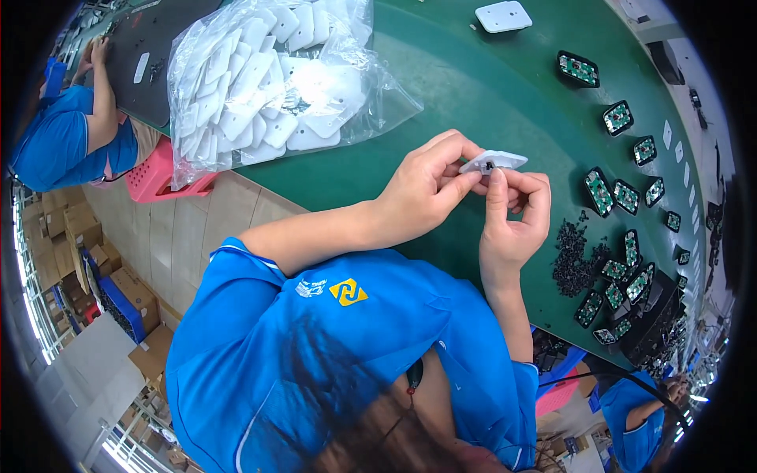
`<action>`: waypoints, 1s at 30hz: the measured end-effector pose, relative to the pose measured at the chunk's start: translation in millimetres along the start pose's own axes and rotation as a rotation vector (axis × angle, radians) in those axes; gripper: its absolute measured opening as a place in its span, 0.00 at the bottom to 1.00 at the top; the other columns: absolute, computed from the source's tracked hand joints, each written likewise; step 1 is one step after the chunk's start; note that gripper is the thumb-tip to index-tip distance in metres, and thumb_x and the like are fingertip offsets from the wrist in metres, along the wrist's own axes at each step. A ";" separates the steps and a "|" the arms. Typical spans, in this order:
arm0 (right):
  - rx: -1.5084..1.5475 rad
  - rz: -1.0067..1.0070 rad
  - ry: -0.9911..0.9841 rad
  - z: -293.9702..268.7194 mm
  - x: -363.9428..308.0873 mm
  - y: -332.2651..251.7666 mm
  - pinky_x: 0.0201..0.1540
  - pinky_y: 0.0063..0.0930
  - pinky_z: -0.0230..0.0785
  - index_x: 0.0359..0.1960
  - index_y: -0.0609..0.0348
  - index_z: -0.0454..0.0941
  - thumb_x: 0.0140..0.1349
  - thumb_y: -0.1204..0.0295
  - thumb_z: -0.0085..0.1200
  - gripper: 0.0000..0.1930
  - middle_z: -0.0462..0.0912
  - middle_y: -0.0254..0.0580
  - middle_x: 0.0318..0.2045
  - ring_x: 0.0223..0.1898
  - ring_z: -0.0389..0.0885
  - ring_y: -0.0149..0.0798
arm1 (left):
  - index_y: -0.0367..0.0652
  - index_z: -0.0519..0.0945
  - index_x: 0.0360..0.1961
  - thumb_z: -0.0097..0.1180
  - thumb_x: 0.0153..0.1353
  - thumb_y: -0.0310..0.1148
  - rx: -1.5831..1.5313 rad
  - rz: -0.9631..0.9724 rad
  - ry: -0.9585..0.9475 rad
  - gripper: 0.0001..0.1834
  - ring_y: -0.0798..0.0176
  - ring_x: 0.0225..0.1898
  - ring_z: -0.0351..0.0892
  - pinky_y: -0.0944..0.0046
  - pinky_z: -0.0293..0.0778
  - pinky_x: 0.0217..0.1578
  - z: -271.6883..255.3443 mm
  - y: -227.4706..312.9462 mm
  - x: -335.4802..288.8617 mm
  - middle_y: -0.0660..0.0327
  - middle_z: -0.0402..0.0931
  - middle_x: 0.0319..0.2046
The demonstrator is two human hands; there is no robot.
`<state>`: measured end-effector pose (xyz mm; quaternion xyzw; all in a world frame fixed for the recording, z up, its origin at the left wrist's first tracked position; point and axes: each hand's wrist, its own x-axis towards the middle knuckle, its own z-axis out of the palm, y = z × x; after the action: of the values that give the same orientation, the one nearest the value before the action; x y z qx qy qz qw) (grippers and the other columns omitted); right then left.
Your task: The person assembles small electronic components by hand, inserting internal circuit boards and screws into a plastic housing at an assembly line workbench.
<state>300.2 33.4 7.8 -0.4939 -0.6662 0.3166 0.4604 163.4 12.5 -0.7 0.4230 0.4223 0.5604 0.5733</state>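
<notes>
Both my hands hold one small white plastic cover [494, 162] above the green table [441, 87]. My left hand [426, 185] pinches its left end between thumb and fingers. My right hand [514, 217] grips it from below, with the index finger raised against a small dark spot in its middle. A clear plastic bag [268, 79] full of the same white covers lies to the upper left of my hands. To the right of my right hand lies a pile of small black parts [572, 254].
Several black housings with green circuit boards [599, 191] run along the table's right side. A single white cover [503, 16] lies at the far edge. A person in blue [67, 138] sits at the upper left by a pink stool [162, 175]. Another person [639, 414] sits at the lower right. Cardboard boxes [75, 229] stand on the floor at left.
</notes>
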 end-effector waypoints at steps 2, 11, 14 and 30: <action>0.062 0.037 0.019 1.6 -2.9 3.1 0.25 0.16 0.57 0.29 0.61 0.74 0.58 0.79 0.61 0.06 0.69 0.32 0.26 0.23 0.63 0.22 | 0.34 0.73 0.42 0.51 0.65 0.21 0.178 0.135 -0.026 0.06 0.68 0.40 0.78 0.69 0.77 0.42 -1.6 -0.5 0.5 0.59 0.73 0.40; -0.026 -0.083 -0.124 -4.0 -1.7 9.3 0.24 0.17 0.58 0.33 0.63 0.75 0.56 0.80 0.61 0.06 0.72 0.35 0.27 0.24 0.67 0.27 | 0.33 0.73 0.38 0.54 0.64 0.25 -0.127 -0.029 0.026 0.05 0.70 0.32 0.80 0.72 0.77 0.32 -3.7 -9.5 5.0 0.59 0.77 0.35; -0.095 -0.133 -0.051 -13.9 -2.3 5.2 0.28 0.20 0.60 0.39 0.61 0.77 0.55 0.77 0.63 0.10 0.74 0.38 0.33 0.28 0.69 0.29 | 0.34 0.72 0.39 0.53 0.66 0.27 -0.192 -0.058 0.014 0.06 0.69 0.32 0.82 0.72 0.78 0.32 -3.2 -4.0 6.4 0.58 0.78 0.35; 0.333 0.314 -0.299 -23.7 6.8 8.9 0.26 0.11 0.57 0.34 0.61 0.74 0.58 0.77 0.62 0.08 0.73 0.27 0.29 0.27 0.65 0.18 | 0.32 0.72 0.40 0.51 0.66 0.27 -0.065 -0.129 -0.079 0.07 0.66 0.34 0.83 0.70 0.79 0.34 -4.5 -4.8 -1.1 0.56 0.79 0.35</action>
<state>324.7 41.9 11.0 -0.4564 -0.5806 0.5588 0.3772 160.5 11.4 -6.5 0.3978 0.4072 0.5186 0.6380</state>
